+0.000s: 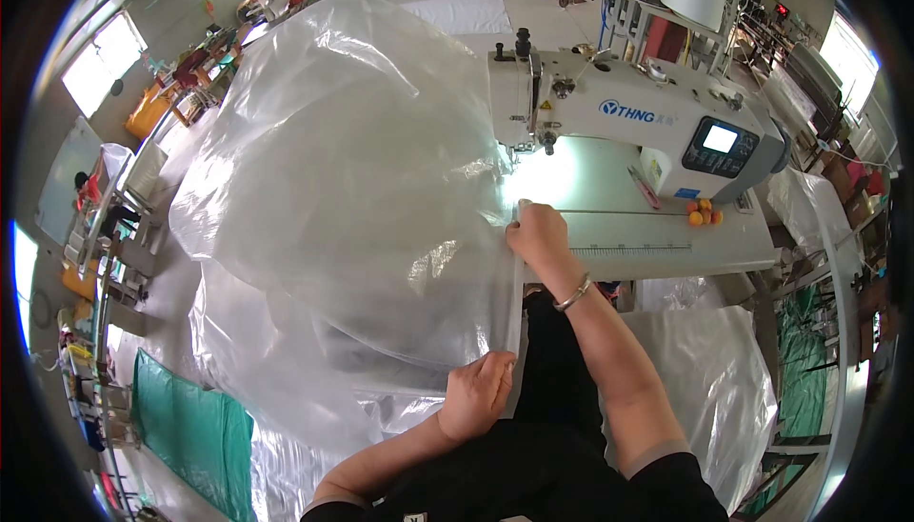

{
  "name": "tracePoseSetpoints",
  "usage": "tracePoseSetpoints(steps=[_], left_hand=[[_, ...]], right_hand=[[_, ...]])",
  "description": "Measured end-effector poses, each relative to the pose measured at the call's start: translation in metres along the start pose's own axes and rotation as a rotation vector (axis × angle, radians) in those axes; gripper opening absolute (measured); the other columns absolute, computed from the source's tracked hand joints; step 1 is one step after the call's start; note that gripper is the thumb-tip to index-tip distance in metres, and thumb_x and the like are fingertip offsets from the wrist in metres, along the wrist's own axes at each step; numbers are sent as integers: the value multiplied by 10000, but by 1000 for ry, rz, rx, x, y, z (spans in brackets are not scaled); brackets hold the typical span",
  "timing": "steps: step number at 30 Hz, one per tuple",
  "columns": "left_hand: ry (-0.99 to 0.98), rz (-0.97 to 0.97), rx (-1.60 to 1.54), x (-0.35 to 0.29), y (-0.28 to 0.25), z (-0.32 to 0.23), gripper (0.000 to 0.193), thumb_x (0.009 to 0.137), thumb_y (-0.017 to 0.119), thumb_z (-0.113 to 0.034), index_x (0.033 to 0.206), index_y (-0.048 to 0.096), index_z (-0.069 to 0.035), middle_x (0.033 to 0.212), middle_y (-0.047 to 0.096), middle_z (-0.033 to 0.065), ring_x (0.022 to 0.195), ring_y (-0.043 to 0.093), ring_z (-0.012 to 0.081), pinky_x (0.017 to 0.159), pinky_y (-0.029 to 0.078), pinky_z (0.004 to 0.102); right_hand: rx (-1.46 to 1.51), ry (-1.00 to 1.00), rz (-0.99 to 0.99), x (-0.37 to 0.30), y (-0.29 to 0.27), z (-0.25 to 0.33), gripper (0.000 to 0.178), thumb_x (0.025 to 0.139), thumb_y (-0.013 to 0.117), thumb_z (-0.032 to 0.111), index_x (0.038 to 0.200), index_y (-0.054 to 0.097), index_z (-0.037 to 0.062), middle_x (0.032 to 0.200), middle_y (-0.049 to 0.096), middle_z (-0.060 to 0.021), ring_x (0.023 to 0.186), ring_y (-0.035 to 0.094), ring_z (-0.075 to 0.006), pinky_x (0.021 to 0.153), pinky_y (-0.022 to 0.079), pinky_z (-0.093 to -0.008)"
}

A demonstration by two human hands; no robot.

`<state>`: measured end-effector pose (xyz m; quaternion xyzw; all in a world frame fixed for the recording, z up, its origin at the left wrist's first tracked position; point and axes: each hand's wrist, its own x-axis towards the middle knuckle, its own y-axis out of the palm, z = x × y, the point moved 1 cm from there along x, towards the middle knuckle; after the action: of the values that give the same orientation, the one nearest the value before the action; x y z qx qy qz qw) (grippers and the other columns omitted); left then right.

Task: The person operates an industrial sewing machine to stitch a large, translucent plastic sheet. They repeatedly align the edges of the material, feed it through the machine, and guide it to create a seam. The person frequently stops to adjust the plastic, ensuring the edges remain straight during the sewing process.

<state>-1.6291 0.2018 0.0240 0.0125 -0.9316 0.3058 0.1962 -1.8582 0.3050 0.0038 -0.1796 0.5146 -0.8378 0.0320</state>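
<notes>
Translucent plastic sheeting point(324, 170) fills the centre-left of the frame, its edge point(514, 317) running toward the sewing machine point(619, 108) at upper right. The right hand point(540, 236) grips that edge near centre; the left hand point(476, 394) grips it lower down. Good handling probably means keeping it straight, evenly taut, fingers clear of the needle.
</notes>
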Motion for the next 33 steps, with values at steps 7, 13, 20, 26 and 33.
tracePoseSetpoints(steps=[7, 13, 20, 26, 33], left_hand=[[-3, -6, 11, 4, 5, 28, 86, 865, 583, -25, 951, 579, -18, 718, 615, 169, 608, 609, 360, 542, 481, 405], [33, -18, 133, 39, -3, 47, 138, 839, 592, -45, 975, 572, -38, 725, 620, 142, 593, 609, 346, 503, 479, 420], [15, -49, 166, 82, -3, 64, 131, 844, 584, -44, 974, 573, -32, 729, 623, 154, 614, 608, 361, 540, 478, 435], [-64, -70, -85, 124, 16, 78, 116, 884, 559, -53, 971, 608, 8, 725, 628, 152, 589, 600, 275, 563, 457, 348], [-494, 234, -535, 146, 35, 78, 232, 893, 499, -64, 1057, 645, 12, 791, 638, 37, 716, 596, 131, 627, 465, 288]], right_hand=[[-56, -18, 58, -28, -2, 12, 239, 776, 603, 108, 952, 625, -52, 662, 629, -213, 668, 652, -366, 621, 525, -445], [-15, -5, 95, -2, -1, 7, 273, 778, 582, 107, 997, 623, -51, 692, 638, -219, 689, 656, -365, 637, 527, -447], [10, 12, 139, 13, 4, 8, 182, 776, 568, 106, 885, 629, -26, 722, 644, -226, 711, 651, -379, 665, 526, -449], [-24, 34, 42, 47, 16, -8, 161, 762, 581, 112, 855, 651, 0, 761, 657, -204, 744, 649, -370, 684, 524, -444], [-20, 35, 80, 32, 9, -18, 172, 754, 580, 114, 856, 670, 9, 756, 659, -195, 727, 649, -371, 686, 520, -451]])
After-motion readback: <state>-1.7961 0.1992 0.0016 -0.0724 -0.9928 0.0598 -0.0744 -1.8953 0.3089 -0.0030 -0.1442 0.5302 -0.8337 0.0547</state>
